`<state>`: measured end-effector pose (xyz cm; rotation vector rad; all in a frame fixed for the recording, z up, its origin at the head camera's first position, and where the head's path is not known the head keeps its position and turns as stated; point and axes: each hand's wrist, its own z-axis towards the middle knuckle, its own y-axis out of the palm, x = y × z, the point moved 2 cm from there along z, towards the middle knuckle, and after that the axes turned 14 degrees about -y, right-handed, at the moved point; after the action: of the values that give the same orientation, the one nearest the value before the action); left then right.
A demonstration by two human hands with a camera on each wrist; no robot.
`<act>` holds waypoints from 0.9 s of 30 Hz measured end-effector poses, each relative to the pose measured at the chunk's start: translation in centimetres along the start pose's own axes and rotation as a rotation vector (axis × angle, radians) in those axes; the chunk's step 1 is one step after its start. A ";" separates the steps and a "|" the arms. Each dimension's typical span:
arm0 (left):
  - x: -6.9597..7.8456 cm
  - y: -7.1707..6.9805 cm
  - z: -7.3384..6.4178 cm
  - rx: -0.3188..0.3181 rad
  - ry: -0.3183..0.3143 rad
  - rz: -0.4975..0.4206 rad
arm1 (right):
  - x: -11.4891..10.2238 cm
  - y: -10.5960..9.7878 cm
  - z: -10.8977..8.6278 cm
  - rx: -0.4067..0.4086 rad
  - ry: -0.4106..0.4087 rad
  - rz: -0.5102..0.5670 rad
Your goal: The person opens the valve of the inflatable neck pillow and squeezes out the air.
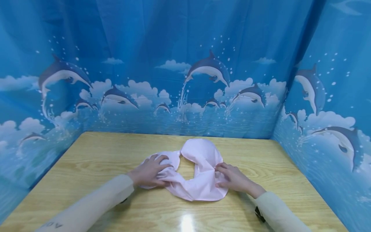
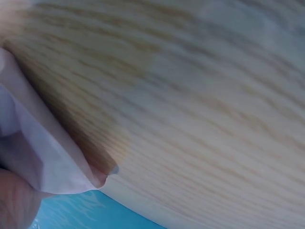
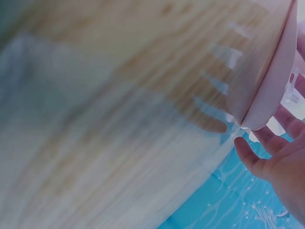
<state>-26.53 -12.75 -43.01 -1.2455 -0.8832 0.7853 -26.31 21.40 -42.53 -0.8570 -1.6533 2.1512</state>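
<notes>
The pale pink cloth lies around the middle of the worktop, curved about a gap where the wood grain shows, its folds loose and uneven. The person's left hand rests on its left lobe with fingers spread; the right hand touches its right edge, fingers parted and not closed round it. The hands stand well apart, the cloth between them. I'd judge the step to be smoothing or arranging the cloth; the next move seems to call for easing the creases outward evenly. Beyond the worktop hangs a blue dolphin-printed curtain.
</notes>
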 end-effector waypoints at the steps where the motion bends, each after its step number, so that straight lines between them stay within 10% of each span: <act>1: 0.0 0.0 0.0 -0.009 -0.006 0.000 | 0.0 0.0 0.0 0.000 0.001 -0.001; 14: 0.1 -0.1 -0.1 0.001 -0.003 -0.080 | 0.0 0.1 0.1 -0.006 0.027 0.034; 27: 1.2 -0.5 0.1 -0.063 -0.215 -0.163 | -0.2 0.1 0.1 -0.019 0.031 0.034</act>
<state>-26.02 -11.73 -42.35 -1.1407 -1.1765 0.7745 -26.17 21.22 -42.52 -0.9254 -1.6583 2.1368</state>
